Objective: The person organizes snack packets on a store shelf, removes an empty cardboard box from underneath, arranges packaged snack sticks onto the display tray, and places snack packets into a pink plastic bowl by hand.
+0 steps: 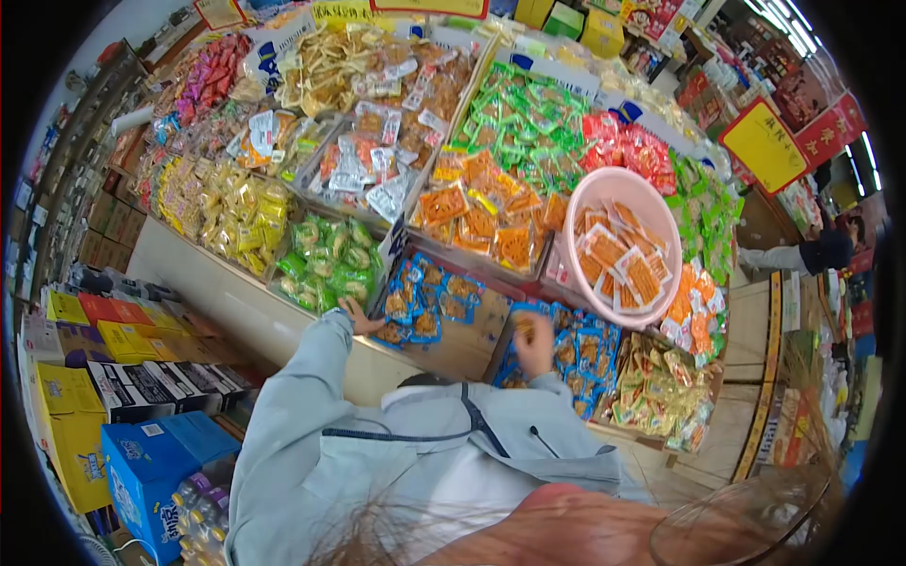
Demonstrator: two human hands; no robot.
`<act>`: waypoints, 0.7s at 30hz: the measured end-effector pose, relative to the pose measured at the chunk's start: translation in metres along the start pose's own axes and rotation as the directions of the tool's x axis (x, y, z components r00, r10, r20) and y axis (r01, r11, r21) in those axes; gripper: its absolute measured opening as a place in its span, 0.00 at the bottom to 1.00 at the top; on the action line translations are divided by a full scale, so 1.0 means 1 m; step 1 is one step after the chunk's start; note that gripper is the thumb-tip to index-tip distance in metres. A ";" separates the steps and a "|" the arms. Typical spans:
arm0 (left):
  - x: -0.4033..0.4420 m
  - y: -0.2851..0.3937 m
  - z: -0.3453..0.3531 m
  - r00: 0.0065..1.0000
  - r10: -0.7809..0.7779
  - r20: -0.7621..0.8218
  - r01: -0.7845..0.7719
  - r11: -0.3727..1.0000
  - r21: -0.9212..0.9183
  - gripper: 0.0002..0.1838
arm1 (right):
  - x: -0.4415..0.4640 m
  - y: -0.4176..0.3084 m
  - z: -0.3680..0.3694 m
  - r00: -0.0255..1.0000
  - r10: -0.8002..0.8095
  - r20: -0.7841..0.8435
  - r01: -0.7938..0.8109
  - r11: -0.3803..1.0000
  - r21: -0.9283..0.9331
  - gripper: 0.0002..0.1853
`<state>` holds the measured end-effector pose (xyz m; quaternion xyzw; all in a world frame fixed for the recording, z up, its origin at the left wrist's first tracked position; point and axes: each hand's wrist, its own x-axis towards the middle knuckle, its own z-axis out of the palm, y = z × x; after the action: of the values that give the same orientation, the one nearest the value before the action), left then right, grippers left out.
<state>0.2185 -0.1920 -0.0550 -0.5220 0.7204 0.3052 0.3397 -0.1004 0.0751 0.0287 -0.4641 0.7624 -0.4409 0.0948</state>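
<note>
My left hand (pixel 360 319) is at the front edge of the bins, between the green snack packets (pixel 328 257) and the blue snack packets (pixel 422 300). Its fingers are apart, and I see nothing held in it. Blurred by motion, my right hand (pixel 534 343) hovers at the left side of a second heap of blue packets (pixel 578 351). Its fingers look bent, but whether they hold anything is unclear. Bare brown cardboard (pixel 472 341) shows between the two hands.
Behind are orange packets (pixel 514 247), a pink tub (pixel 623 179) of flat orange packets, and green packets (pixel 528 108). Yellow packets (pixel 241 226) lie left, gold packets (pixel 661 387) right. Stacked cartons (pixel 151 472) stand at lower left. A person (pixel 826 250) is at far right.
</note>
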 end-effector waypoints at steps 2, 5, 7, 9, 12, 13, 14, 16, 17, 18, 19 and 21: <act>0.001 -0.002 0.003 1.000 0.019 0.006 -0.019 1.000 -0.011 0.72 | -0.005 0.005 -0.040 0.983 0.025 -0.180 -0.066 0.972 -0.227 0.17; -0.017 0.011 -0.018 1.000 0.017 0.024 -0.018 0.999 0.033 0.72 | -0.019 0.019 -0.083 0.973 0.188 -0.135 -0.226 0.900 -0.373 0.20; -0.020 0.012 -0.019 0.999 -0.004 0.038 0.002 0.997 0.071 0.72 | -0.033 0.040 -0.083 0.926 0.349 -0.141 -0.369 0.764 -0.529 0.26; -0.003 0.000 -0.001 1.000 -0.010 -0.015 0.010 1.000 0.028 0.72 | -0.042 0.026 -0.066 0.890 0.302 -0.341 -0.454 0.517 -0.725 0.32; -0.003 0.003 0.002 0.999 -0.035 -0.038 0.034 0.999 -0.017 0.72 | -0.023 0.000 -0.038 0.900 0.151 -0.409 -0.429 0.475 -0.769 0.40; -0.004 0.004 0.002 0.999 -0.028 -0.046 0.027 0.999 -0.030 0.71 | -0.017 -0.005 -0.028 0.910 0.111 -0.399 -0.395 0.519 -0.758 0.42; -0.006 0.004 0.003 0.998 -0.022 -0.051 0.020 0.999 -0.041 0.71 | -0.010 -0.008 -0.016 0.950 0.083 -0.301 -0.289 0.600 -0.746 0.42; -0.006 0.004 0.001 0.999 -0.014 -0.052 0.012 0.999 -0.037 0.69 | 0.009 -0.024 0.011 0.996 0.081 -0.045 -0.091 0.774 -0.626 0.41; -0.007 0.003 0.002 0.999 -0.014 -0.050 0.012 0.999 -0.038 0.69 | 0.017 -0.039 0.024 0.989 0.088 0.119 -0.014 0.859 -0.511 0.40; -0.007 0.002 0.003 0.999 -0.013 -0.051 0.011 0.999 -0.044 0.70 | 0.017 -0.044 0.043 0.976 0.005 0.219 0.112 0.848 -0.518 0.41; -0.006 0.002 0.003 0.998 -0.013 -0.055 0.010 0.998 -0.055 0.70 | 0.016 -0.046 0.065 0.944 -0.079 0.320 0.242 0.825 -0.511 0.43; 0.000 -0.002 0.006 0.999 -0.019 -0.042 0.016 0.999 -0.052 0.70 | 0.022 -0.060 0.105 0.880 -0.175 0.442 0.351 0.867 -0.354 0.36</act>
<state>0.2211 -0.1875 -0.0583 -0.5432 0.7148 0.3095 0.3134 -0.0174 -0.0141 0.0177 -0.6542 0.7323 -0.1704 0.0815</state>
